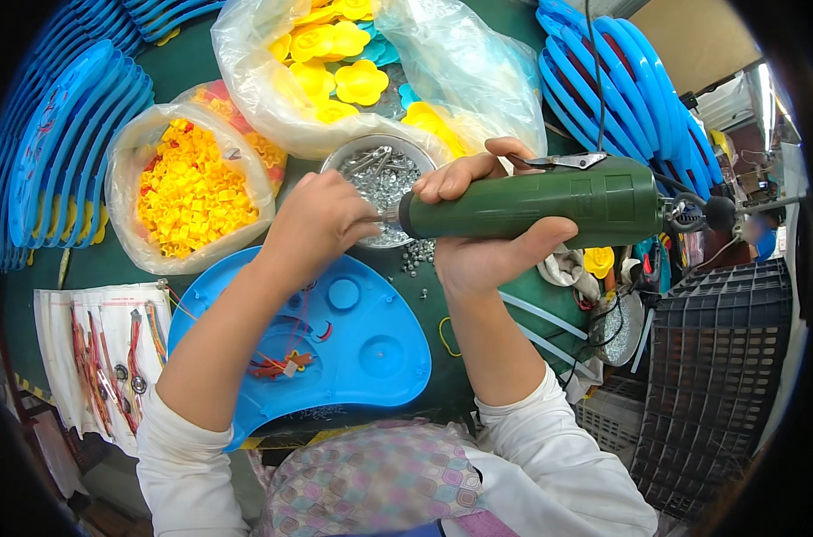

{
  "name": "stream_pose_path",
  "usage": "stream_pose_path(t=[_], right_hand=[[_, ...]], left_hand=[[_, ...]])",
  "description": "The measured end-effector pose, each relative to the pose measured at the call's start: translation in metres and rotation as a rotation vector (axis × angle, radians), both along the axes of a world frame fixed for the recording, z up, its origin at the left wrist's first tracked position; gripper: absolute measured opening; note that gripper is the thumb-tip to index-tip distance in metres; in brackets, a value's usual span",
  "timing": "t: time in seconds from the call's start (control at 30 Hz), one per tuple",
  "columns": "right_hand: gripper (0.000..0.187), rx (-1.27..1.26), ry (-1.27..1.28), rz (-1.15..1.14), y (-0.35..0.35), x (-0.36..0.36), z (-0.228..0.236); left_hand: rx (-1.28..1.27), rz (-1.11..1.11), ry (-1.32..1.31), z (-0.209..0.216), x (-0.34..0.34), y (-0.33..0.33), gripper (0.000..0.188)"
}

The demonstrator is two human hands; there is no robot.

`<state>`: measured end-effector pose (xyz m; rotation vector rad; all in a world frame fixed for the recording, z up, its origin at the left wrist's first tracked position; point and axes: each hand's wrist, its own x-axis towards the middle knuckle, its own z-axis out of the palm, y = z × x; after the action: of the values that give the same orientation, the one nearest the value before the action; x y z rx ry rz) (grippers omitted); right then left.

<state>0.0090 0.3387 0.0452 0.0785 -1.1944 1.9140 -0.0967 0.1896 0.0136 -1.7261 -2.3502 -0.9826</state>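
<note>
Green table [181,67] under everything. Right hand [481,261] grips a green power driver [550,206]; left hand [321,219] curls shut by its tip, maybe on something hidden. Below, the blue plastic piece [390,309] has loose wires [281,365], so it looks unfinished. Farther out: a screw bowl [373,140], yellow bits [196,188], a black crate [711,358].

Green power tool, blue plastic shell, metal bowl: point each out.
Green power tool [534,204], head view: casing's middle.
Blue plastic shell [357,328], head view: bare inner surface.
Metal bowl [384,140], head view: far rim.
</note>
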Motion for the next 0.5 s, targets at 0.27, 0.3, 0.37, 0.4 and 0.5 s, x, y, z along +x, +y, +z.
stream_pose_path(t=[0.27, 0.3, 0.37, 0.4, 0.5], right_hand=[[0.106, 0.091, -0.069, 0.014, -0.006, 0.004, 0.002], [0.106, 0.101, -0.072, 0.008, -0.005, 0.006, 0.002], [0.107, 0.100, -0.047, 0.001, -0.003, 0.008, 0.001], [0.108, 0.094, -0.025, 0.004, -0.003, 0.009, 0.001], [0.109, 0.069, 0.066, 0.029, 0.004, 0.013, 0.001]], left_hand=[[0.011, -0.014, 0.101, 0.005, 0.003, -0.005, 0.016], [0.017, -0.003, 0.123, 0.007, 0.004, -0.004, 0.016], [0.024, 0.000, 0.135, 0.007, 0.006, 0.000, 0.015], [0.025, -0.010, 0.125, 0.007, 0.008, 0.001, 0.015], [0.046, -0.010, -0.013, 0.003, 0.012, 0.005, 0.015]])
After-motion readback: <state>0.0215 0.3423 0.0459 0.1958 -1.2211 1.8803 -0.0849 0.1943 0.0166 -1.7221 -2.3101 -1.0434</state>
